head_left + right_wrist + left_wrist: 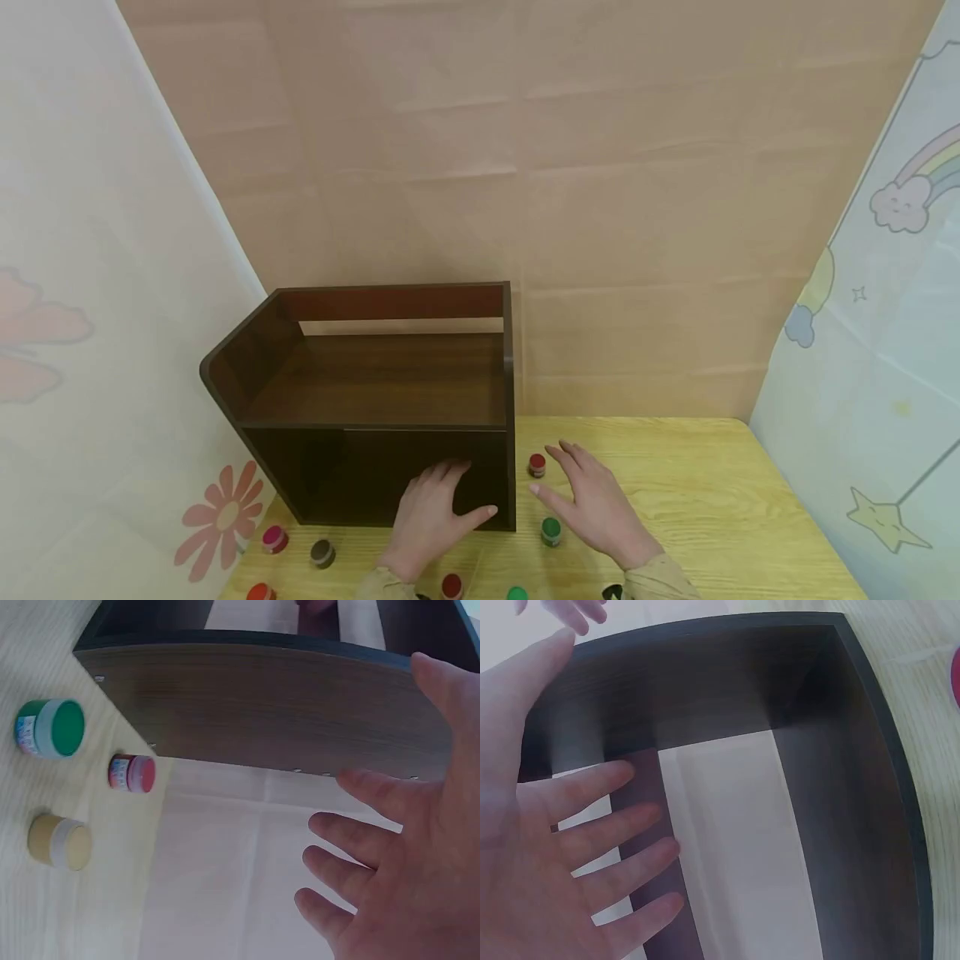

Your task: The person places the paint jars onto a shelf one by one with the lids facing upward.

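A dark brown wooden shelf (390, 379) stands on the left part of the table. My left hand (429, 517) hovers before its lower opening, fingers spread and holding nothing. In the left wrist view the fingers (630, 851) stretch across the shelf's open compartment. To the right of the shelf, my right hand (596, 504) is raised with fingers apart, also holding nothing. Near it stand a small red-lidded jar (537, 465) and a green-lidded jar (551, 531). A beige jar (60, 842) shows beside them in the right wrist view; the head view does not show it.
More small jars stand along the front: pink (274, 539), brown (322, 552), orange-red (261, 592), dark red (452, 585) and bright green (517, 593). The wooden table (720, 517) reaches right to a printed cloth (885, 333). A brown sheet (600, 208) hangs behind.
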The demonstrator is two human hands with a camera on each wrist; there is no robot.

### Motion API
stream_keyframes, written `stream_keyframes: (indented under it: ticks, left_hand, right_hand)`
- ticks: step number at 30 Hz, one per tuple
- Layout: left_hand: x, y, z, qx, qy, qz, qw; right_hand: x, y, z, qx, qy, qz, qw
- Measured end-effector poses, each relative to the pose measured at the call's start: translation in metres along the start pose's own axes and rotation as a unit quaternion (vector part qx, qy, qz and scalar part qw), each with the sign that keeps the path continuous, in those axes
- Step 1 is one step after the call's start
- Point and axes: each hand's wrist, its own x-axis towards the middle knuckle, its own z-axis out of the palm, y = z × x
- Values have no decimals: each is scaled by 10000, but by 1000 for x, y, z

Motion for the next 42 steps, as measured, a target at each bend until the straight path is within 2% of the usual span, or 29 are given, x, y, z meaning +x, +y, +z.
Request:
stream_keyframes:
  ticks: [6,11,15,19,23,26,31,37,42]
  left_hand:
    - [-5,-2,-7,-229,-71,16,9997]
    - [-13,-6,-13,-503,-210,-253,9982]
    - [-20,-10,-18,-704,-146,-452,9964]
    - [-28,-15,-21,-921,-114,-547,9942]
    - [-37,-19,-23,-1174,-232,-599,9910]
    - [-42,-21,-25,-1328,-279,-614,9888]
    - [-49,-26,-28,-1316,-164,-718,9886]
    - [-58,-33,-33,-1477,-161,-924,9846]
    - [-67,-47,-41,-1375,153,-1292,9819]
  right_hand:
    - [2,-11,-6,141,209,-100,9996]
    - [8,-28,-14,370,652,-418,9963]
    - [15,-46,-21,519,963,-602,9922]
    - [24,-62,-26,749,1184,-676,9878]
    - [33,-73,-25,954,1324,-697,9841]
    - [40,-78,-22,1044,1415,-681,9821]
    - [51,-82,-15,1218,1637,-636,9769]
    - [58,-80,-8,1108,2052,-577,9707]
    - [59,-81,-3,1196,2061,-598,9694]
